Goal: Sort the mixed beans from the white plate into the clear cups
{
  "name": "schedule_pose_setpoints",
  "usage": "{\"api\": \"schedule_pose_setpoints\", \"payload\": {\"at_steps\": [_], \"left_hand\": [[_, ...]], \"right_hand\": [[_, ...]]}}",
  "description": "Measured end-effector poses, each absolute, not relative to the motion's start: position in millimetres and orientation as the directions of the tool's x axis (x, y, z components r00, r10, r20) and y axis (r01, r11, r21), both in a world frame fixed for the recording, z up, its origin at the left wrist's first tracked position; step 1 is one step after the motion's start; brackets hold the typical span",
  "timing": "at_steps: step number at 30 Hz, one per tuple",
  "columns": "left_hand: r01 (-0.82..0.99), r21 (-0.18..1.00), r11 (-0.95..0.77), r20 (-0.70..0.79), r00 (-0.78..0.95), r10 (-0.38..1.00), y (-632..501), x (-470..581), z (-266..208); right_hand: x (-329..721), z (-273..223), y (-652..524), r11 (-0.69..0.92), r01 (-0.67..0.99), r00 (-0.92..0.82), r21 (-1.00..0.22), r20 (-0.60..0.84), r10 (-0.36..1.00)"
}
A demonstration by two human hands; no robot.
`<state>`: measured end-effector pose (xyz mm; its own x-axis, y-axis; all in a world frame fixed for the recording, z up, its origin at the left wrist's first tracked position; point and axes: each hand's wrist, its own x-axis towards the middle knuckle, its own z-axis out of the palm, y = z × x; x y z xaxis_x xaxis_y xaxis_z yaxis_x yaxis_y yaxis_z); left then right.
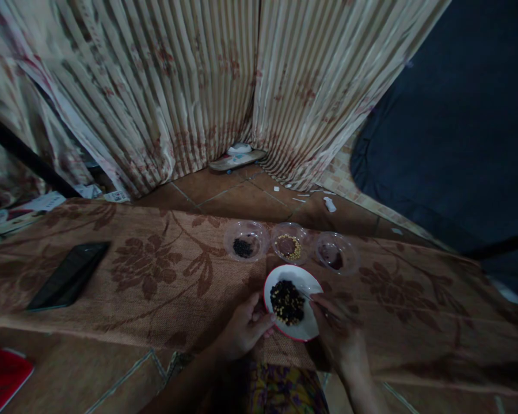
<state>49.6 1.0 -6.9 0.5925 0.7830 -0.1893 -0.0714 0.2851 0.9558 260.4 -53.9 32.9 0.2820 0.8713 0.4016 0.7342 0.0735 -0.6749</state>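
A white bowl with a red rim (307, 330) is tilted over the cloth-covered bench, holding a mix of black beans and yellow kernels (287, 302). My left hand (247, 328) grips the bowl's left rim, thumb on the edge and fingers beneath. In my right hand (334, 325) is a thin metal utensil (304, 294), its tip inside the bowl; its end is too blurred to name. Just beyond stand three clear plastic bowls: the left bowl (261, 234) has black beans, the middle bowl (303, 233) yellow kernels, the right bowl (349, 256) some dark red content.
A brown flowered cloth (155, 310) covers the bench. On its left lies a dark tablet or phone (69, 276). Beyond, a skateboard (237, 161) rests on the tiled floor by striped curtains (207, 86), with white scraps (329, 204) nearby. Something red (4, 376) shows at lower left.
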Motion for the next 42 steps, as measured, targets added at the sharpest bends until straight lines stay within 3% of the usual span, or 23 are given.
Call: {"api": "schedule_pose_setpoints", "payload": {"at_steps": [5, 12, 42], "left_hand": [[-0.078, 0.954, 0.29, -0.193, 0.579, 0.792, 0, 50, -4], [-0.073, 0.956, 0.283, -0.192, 0.574, 0.796, 0, 50, 3], [-0.081, 0.955, 0.284, -0.188, 0.573, 0.798, 0, 50, 0]], "right_hand": [[262, 34, -48, 0.163, 0.822, 0.166, -0.546, 0.503, 0.848], [264, 36, -46, 0.178, 0.853, 0.113, -0.491, 0.507, 0.855], [261, 26, -44, 0.154, 0.848, 0.155, -0.507, 0.514, 0.844]]}}
